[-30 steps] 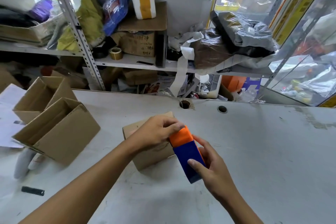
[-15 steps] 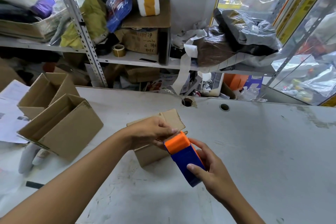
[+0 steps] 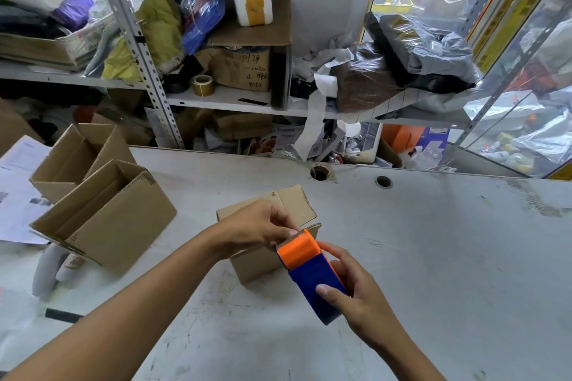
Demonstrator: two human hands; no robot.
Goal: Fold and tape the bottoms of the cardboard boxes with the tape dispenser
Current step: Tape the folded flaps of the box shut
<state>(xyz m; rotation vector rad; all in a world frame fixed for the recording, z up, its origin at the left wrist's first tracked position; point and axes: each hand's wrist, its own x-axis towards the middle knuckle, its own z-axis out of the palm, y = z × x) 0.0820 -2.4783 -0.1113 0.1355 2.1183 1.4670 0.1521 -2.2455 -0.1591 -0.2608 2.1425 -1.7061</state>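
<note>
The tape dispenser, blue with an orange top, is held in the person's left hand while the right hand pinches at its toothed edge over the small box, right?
Not quite: the hands are swapped. The head view shows the right hand gripping the tape dispenser, while the left hand pinches at its toothed edge over the small box.

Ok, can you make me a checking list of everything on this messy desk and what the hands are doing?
Surface: white table, scuffed, two round holes near the back edge.
Job's things: small cardboard box under the hands; orange and blue tape dispenser; two open cardboard boxes at left.
Clutter: papers at far left; black strip near the front.
Grippers: left hand pinching at the dispenser's orange end; right hand gripping its blue body.
Cables: nothing seen.
Surroundings: metal shelf crowded with bags, boxes, tape roll.
</note>
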